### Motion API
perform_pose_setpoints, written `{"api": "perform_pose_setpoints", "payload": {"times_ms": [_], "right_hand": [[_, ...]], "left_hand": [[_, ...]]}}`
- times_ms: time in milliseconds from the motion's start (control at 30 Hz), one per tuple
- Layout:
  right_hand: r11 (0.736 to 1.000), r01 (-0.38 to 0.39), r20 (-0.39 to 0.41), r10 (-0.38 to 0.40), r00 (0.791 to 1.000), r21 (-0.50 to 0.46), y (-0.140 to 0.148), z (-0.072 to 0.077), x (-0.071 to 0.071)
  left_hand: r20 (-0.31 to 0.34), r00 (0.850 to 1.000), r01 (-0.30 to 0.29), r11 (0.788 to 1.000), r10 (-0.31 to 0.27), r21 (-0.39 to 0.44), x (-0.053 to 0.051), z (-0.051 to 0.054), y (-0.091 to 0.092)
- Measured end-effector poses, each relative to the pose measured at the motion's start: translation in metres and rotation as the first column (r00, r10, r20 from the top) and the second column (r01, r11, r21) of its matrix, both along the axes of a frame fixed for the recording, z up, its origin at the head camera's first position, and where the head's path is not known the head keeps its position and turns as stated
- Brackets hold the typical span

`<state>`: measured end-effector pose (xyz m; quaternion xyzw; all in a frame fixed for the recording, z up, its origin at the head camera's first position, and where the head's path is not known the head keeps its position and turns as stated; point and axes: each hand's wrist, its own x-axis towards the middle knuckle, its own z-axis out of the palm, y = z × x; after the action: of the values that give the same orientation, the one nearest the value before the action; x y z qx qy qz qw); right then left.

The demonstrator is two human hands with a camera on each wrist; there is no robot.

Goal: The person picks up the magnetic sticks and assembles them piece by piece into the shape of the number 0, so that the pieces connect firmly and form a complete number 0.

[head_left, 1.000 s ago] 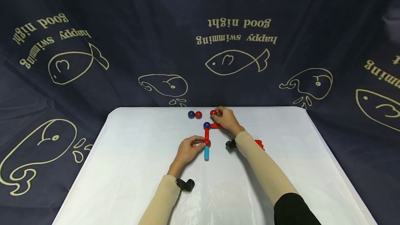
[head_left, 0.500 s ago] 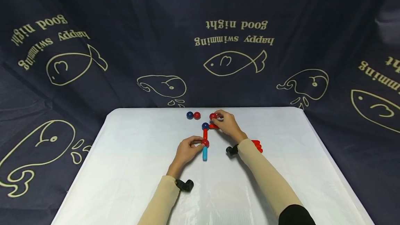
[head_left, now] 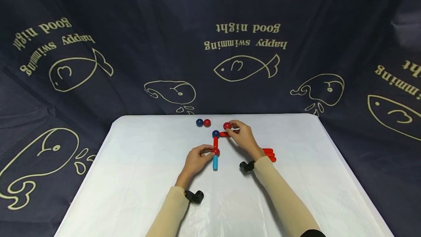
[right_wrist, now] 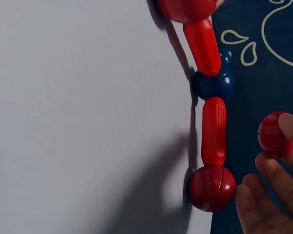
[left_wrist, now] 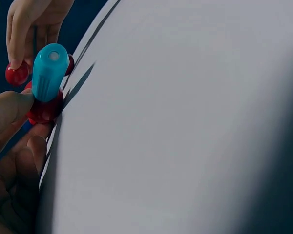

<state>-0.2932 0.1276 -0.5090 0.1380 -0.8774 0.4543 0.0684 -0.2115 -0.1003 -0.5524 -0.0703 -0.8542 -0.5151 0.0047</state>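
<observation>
Left hand [head_left: 196, 159] and right hand [head_left: 245, 137] at an angled rod-and-ball assembly [head_left: 215, 142] on a white surface [head_left: 148, 178].
The left fingers pinch the assembly's near red ball [head_left: 216, 151], between a light-blue rod [head_left: 215, 163] and a red rod [right_wrist: 202, 47]; the right fingers pinch a loose red ball [right_wrist: 272, 134], apart from the red end ball [right_wrist: 211, 188] near it. A blue ball [head_left: 215, 134] forms the corner.

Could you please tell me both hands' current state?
Left hand: holding the nearest red ball, joined to the cyan rod.
Right hand: holding a loose red ball.
</observation>
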Motion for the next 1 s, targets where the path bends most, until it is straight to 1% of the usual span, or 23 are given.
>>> {"api": "perform_pose_setpoints", "payload": {"times_ms": [167, 367, 467, 567, 667, 867, 1000], "right_hand": [[1.000, -0.002, -0.021, 0.002, 1.000, -0.013, 0.001, -0.002, 0.011], [0.998, -0.023, -0.002, 0.023, 1.000, -0.059, 0.000, -0.004, 0.028], [0.997, -0.015, 0.015, 0.016, 1.000, -0.075, 0.000, -0.006, 0.037], [0.997, -0.009, 0.031, 0.011, 0.999, -0.079, 0.001, -0.008, 0.047], [0.996, -0.004, 0.029, 0.006, 1.000, -0.088, 0.001, -0.009, 0.056], [0.993, 0.009, 0.035, -0.004, 0.999, -0.121, 0.002, -0.010, 0.076], [0.990, 0.012, 0.062, -0.003, 0.998, -0.144, 0.003, -0.014, 0.090]], "left_hand": [[-0.008, 1.000, 0.007, 1.000, -0.007, -0.003, 0.000, 0.001, 0.001], [-0.011, 1.000, 0.005, 1.000, -0.005, 0.006, -0.001, 0.002, 0.000], [-0.016, 1.000, 0.006, 1.000, -0.006, 0.010, -0.001, 0.003, 0.000], [-0.006, 1.000, 0.002, 1.000, -0.002, 0.012, -0.001, 0.003, -0.001], [0.005, 1.000, -0.008, 1.000, 0.008, 0.006, -0.002, 0.003, -0.001], [0.000, 1.000, -0.015, 1.000, 0.015, 0.005, -0.002, 0.000, -0.001], [0.000, 1.000, -0.012, 1.000, 0.012, 0.004, 0.000, -0.005, -0.001]]}}
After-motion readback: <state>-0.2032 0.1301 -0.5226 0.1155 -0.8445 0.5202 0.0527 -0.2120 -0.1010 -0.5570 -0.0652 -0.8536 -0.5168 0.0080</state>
